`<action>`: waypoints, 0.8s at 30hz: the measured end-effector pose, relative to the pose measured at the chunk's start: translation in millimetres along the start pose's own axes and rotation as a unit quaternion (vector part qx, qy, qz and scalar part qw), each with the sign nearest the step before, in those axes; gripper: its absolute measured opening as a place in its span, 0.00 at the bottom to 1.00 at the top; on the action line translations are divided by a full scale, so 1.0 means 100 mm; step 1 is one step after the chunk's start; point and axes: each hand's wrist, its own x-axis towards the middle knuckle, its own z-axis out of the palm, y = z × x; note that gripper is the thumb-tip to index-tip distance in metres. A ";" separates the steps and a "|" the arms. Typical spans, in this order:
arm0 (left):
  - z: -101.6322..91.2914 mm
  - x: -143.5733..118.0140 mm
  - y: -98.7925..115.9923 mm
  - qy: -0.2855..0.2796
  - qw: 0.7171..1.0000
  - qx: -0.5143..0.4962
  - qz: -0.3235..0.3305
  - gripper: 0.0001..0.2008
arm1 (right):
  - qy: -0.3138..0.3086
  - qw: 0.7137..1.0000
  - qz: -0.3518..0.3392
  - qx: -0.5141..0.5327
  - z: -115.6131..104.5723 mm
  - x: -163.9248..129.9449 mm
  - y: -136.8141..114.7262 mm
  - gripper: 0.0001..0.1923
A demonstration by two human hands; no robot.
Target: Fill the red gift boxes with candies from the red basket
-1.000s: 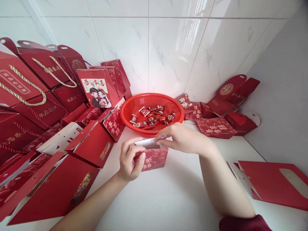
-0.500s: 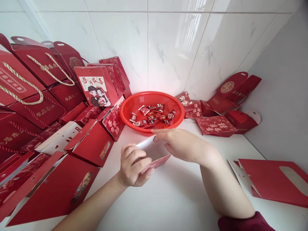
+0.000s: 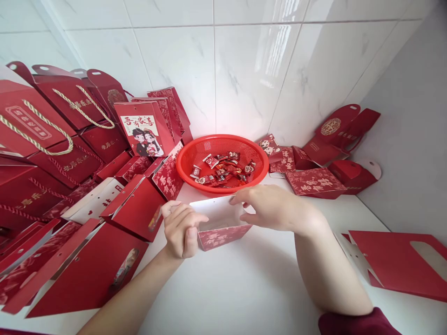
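Left hand (image 3: pixel 181 229) closed around left end of small red box (image 3: pixel 223 236), right hand (image 3: pixel 270 208) pinching its white flap, just before basket (image 3: pixel 188 160) of candies (image 3: pixel 221 170).

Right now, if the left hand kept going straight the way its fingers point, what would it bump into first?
Probably the small red box: the left hand already rests against its left end, fingers pointing right.

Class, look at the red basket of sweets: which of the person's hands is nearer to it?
Right. The right hand lies just below the red basket; the left hand sits lower, farther off.
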 end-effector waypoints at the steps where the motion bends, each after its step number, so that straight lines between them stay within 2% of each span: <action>1: 0.00 0.00 0.01 -0.005 1.000 -0.002 0.006 0.18 | 0.002 1.000 0.018 -0.017 -0.01 0.01 -0.01 0.15; 3: 0.01 0.00 0.03 -0.023 0.999 -0.010 0.029 0.16 | 0.008 0.997 0.056 -0.061 -0.01 0.05 -0.03 0.10; 6: 0.01 0.01 0.06 -0.038 0.998 -0.028 0.035 0.18 | 0.018 0.991 0.084 -0.105 0.02 0.11 -0.06 0.13; 9: 0.00 0.01 0.06 -0.057 0.998 -0.037 -0.015 0.19 | 0.022 0.994 0.051 -0.096 0.04 0.12 -0.06 0.13; 12: 0.00 0.01 0.03 -0.116 0.983 -0.116 -0.079 0.19 | 0.015 0.999 0.007 -0.031 -0.02 0.08 -0.01 0.14; 15: 0.02 -0.01 0.04 -0.164 0.962 -0.173 -0.131 0.20 | 0.005 0.997 -0.016 0.072 -0.14 0.05 0.15 0.15; 18: 0.03 -0.02 0.07 -0.181 0.957 -0.171 -0.147 0.19 | 0.031 0.987 -0.003 0.157 -0.21 0.08 0.41 0.14; 22: 0.03 -0.03 0.11 -0.184 0.959 -0.164 -0.142 0.18 | 0.122 0.979 0.087 0.137 -0.12 0.25 0.72 0.15; 24: 0.04 -0.03 0.11 -0.187 0.958 -0.165 -0.142 0.17 | 0.092 0.985 0.101 0.107 -0.06 0.41 0.80 0.16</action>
